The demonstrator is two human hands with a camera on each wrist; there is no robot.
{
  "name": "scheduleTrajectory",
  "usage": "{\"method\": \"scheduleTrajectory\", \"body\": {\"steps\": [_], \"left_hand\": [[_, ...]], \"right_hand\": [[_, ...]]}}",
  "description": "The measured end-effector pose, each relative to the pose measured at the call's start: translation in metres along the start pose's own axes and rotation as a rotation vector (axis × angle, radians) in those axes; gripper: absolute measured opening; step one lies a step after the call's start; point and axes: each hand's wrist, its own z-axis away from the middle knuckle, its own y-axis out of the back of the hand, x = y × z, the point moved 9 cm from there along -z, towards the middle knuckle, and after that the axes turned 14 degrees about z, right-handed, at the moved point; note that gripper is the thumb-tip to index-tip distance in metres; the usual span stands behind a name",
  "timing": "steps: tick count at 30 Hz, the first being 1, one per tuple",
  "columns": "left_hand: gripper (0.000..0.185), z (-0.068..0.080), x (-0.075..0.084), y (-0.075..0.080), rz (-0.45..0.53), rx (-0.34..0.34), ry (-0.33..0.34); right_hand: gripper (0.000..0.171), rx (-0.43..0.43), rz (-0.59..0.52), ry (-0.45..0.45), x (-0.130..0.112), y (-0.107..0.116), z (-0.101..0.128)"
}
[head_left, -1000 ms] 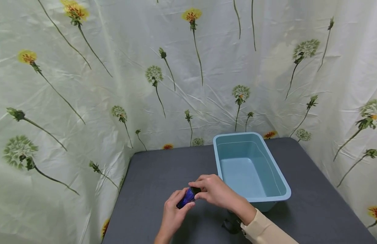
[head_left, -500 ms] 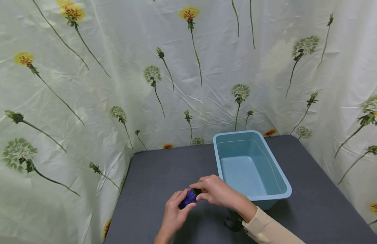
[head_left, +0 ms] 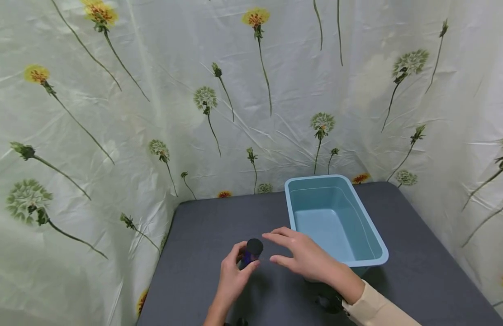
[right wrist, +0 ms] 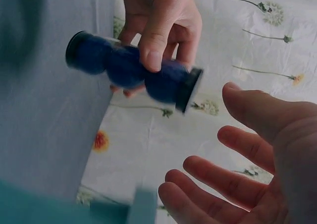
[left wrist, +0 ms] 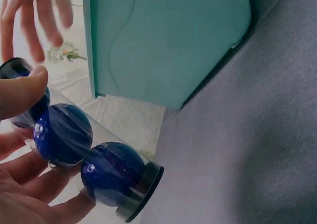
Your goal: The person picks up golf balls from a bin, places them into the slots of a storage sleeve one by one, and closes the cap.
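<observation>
My left hand (head_left: 231,277) grips a clear tube (head_left: 249,257) of dark blue balls, thumb on one side and fingers on the other. In the left wrist view the tube (left wrist: 64,137) shows shiny, dimpled balls in a row, and a black cap closes each end. The head view shows one black cap facing up towards me. My right hand (head_left: 303,254) is off the tube, just to its right, with fingers spread and nothing held. In the right wrist view a gap separates the right hand (right wrist: 247,174) from the tube's nearer cap (right wrist: 188,90).
A light blue plastic tub (head_left: 291,206) stands on the dark grey table (head_left: 219,226), right of the tube and beyond my right hand; nothing shows inside it. A flower-printed curtain (head_left: 174,90) hangs behind the table and along its sides. Black gear (head_left: 329,302) sits under the right wrist.
My right hand has let go of the tube's capped end and drawn back to the right, its fingers opening. The left hand has tipped the tube so its cap points more upward.
</observation>
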Motion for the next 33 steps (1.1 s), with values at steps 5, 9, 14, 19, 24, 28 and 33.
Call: {"method": "scheduleTrajectory", "body": {"steps": [5, 9, 14, 19, 24, 28, 33], "left_hand": [[0.051, -0.009, -0.017, 0.013, 0.042, 0.065, 0.064], [0.049, -0.016, -0.029, 0.025, 0.056, 0.106, 0.052], [0.049, -0.022, -0.046, 0.042, 0.026, 0.158, 0.072], [0.049, -0.024, -0.060, 0.060, -0.009, 0.224, 0.104], [0.050, -0.019, -0.071, 0.074, -0.039, 0.254, 0.118], [0.050, -0.013, -0.074, 0.083, -0.052, 0.284, 0.117], [0.050, -0.008, -0.079, 0.086, -0.054, 0.303, 0.133]], "right_hand": [[0.058, 0.028, 0.086, -0.022, 0.014, 0.019, 0.018], [0.058, 0.065, 0.149, -0.042, 0.030, 0.035, 0.034], [0.058, 0.150, 0.252, -0.048, 0.053, 0.062, 0.054], [0.061, 0.186, 0.332, -0.092, 0.082, 0.084, 0.071], [0.062, 0.176, 0.387, -0.159, 0.108, 0.095, 0.090], [0.063, 0.172, 0.416, -0.199, 0.125, 0.100, 0.105], [0.066, 0.183, 0.444, -0.234, 0.143, 0.107, 0.121]]}}
